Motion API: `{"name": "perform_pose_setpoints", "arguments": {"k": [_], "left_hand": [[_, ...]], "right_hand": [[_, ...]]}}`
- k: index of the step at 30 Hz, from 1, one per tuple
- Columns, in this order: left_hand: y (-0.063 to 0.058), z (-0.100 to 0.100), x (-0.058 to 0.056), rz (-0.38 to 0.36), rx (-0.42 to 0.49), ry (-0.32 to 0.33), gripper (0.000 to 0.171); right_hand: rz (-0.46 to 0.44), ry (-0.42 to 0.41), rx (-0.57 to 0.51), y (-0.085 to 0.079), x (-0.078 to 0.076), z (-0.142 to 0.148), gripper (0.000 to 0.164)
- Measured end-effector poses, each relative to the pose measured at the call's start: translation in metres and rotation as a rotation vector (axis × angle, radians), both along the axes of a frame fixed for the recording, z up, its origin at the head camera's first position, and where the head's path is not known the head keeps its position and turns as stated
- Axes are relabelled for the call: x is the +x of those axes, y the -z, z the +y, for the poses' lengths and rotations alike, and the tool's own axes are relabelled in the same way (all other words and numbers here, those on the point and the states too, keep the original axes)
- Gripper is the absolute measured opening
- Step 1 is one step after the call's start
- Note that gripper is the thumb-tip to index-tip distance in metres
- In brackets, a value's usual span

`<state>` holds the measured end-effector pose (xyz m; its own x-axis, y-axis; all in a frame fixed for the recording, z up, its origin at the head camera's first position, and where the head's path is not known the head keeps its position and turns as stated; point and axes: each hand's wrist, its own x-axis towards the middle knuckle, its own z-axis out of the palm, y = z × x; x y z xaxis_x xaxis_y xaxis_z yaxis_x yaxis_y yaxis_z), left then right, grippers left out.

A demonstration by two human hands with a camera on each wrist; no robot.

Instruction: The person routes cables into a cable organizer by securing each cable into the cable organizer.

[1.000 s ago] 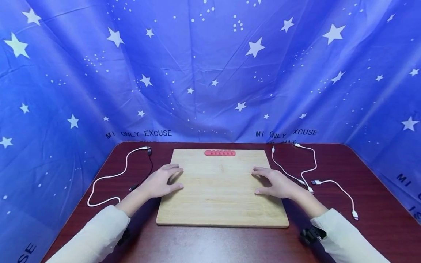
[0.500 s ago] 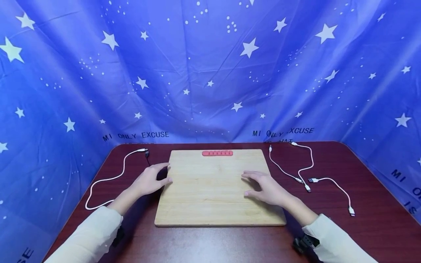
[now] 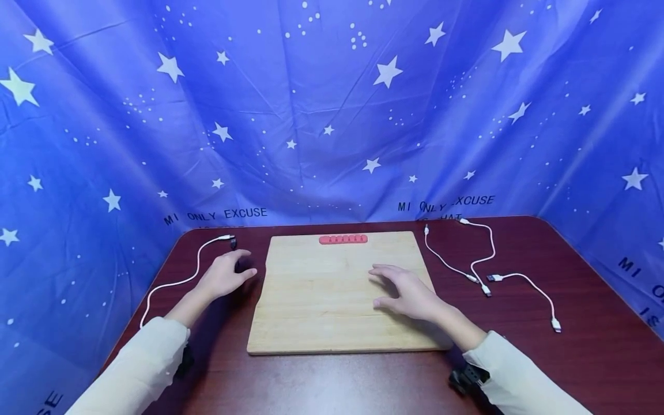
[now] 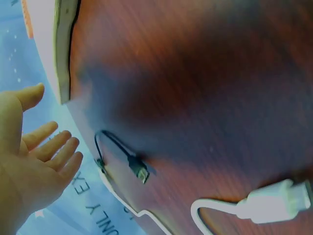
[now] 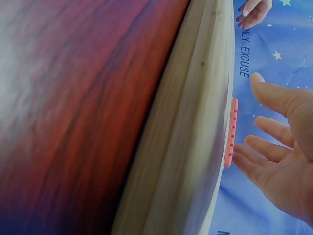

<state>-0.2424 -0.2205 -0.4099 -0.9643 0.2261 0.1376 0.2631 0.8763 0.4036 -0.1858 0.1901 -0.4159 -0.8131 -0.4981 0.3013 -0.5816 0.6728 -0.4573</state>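
Observation:
A pale wooden board lies on the dark red table, with a red cable holder, a strip with several slots, near its far edge. My left hand hovers left of the board, fingers relaxed and holding nothing. It is nearest a short black cable, whose plug shows past the hand in the head view. A white cable runs along the left side, its plug large in the left wrist view. My right hand is over the right half of the board, fingers spread, nothing in it.
Right of the board lie a short white cable, a longer curved white cable and another white cable with a USB plug. A blue curtain with white stars hangs around the table's back and sides.
My left hand has moved left, off the board toward the black cable. The right hand has shifted left, further over the board. The cable holder stays in place on the board.

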Motion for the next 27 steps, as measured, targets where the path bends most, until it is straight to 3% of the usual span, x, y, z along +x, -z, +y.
{"name": "perform_pose_setpoints", "arguments": {"k": [8,16,23,27], "left_hand": [[-0.005,-0.014,-0.014,-0.032,-0.024,-0.109,0.046],[-0.004,-0.024,-0.034,-0.088,-0.076,-0.177,0.050],[-0.004,-0.028,-0.047,-0.133,-0.025,-0.249,0.047],[-0.001,-0.029,-0.052,-0.132,-0.043,-0.273,0.045]], "right_hand": [[-0.038,-0.002,0.002,-0.002,0.001,-0.010,0.061],[-0.044,-0.030,-0.005,-0.003,0.000,-0.019,0.059],[-0.037,-0.044,-0.021,-0.006,0.001,-0.027,0.060],[-0.018,-0.058,-0.025,-0.007,0.001,-0.032,0.059]]}}
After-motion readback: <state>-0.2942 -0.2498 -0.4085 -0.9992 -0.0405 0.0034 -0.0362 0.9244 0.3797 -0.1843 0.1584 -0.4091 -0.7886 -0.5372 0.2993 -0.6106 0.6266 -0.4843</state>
